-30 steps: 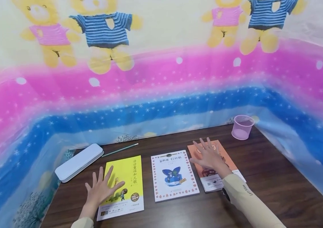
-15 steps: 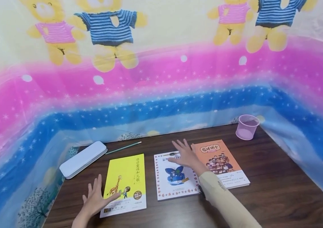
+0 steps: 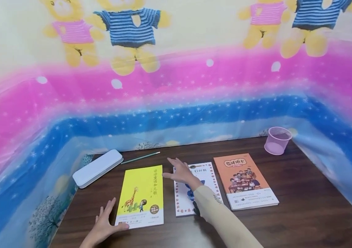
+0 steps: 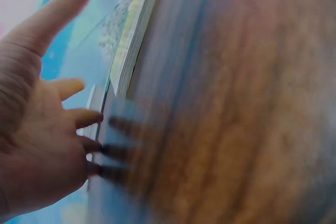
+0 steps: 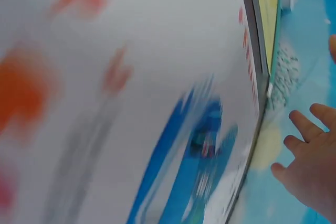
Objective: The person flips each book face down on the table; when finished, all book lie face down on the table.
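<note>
Tabletop holds case, pencil, cup; right hand partly hides white book.

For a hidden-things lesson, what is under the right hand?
Part of the white book. In the head view, leaf border and some title show; the right hand and sleeve hide other parts.

You face what looks like a child's study corner, home or classroom unclear: your dark brown wood-grain bench carries three rectangular yellow, white and orange paper books and a slim green pencil, and a pink, blue and cream teddy-bear-print fabric sheet encloses its back and sides.
</note>
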Demonstrator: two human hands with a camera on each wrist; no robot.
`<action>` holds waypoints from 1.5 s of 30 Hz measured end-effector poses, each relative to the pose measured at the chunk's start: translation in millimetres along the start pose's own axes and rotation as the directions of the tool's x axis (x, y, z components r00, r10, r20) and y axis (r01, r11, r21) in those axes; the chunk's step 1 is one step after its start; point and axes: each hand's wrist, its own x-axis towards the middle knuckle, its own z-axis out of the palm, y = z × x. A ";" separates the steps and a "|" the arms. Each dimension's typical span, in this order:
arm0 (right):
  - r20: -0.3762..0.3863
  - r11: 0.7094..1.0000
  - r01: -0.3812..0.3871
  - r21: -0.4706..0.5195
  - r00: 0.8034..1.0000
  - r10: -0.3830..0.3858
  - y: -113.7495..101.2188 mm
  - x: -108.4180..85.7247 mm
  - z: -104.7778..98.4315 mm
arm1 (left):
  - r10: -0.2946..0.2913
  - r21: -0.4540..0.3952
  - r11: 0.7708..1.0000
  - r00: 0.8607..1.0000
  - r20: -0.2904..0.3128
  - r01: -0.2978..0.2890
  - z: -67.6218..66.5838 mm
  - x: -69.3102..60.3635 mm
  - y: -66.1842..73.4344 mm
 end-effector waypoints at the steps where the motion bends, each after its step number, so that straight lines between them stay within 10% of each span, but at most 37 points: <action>1: 0.004 1.000 -0.005 0.017 1.000 0.005 -1.1 2.5 2.6 | 0.013 -0.015 1.000 1.000 0.026 -0.013 -0.5 0.9 -3.6; 6: 0.045 0.997 -0.047 0.069 0.998 0.044 -5.9 14.5 17.8 | 0.065 -0.079 0.995 0.991 0.113 -0.057 -2.0 3.4 -19.7; 15: 0.024 0.992 -0.118 0.038 0.993 0.117 -0.2 25.8 39.7 | 0.089 -0.122 0.989 0.994 0.062 -0.081 -1.2 3.6 -20.2; 30: 0.068 0.963 -0.152 0.223 0.988 0.140 3.3 29.6 30.0 | 0.035 -0.159 0.986 0.994 -0.108 -0.052 -2.3 -1.5 -23.9; 36: 0.007 0.941 -0.129 0.312 0.991 0.133 0.1 36.1 30.3 | -0.092 -0.252 0.967 0.956 -0.279 0.020 -8.0 -10.7 -25.8; 41: -0.058 0.927 -0.137 0.350 0.984 0.168 -6.4 39.4 31.6 | -0.178 -0.401 0.915 0.934 -0.309 0.042 -8.7 -13.6 -23.4; 45: -0.075 0.908 -0.154 0.389 0.977 0.197 -4.5 41.9 29.4 | -0.229 -0.584 0.810 0.942 -0.246 0.045 -6.2 -9.6 -22.8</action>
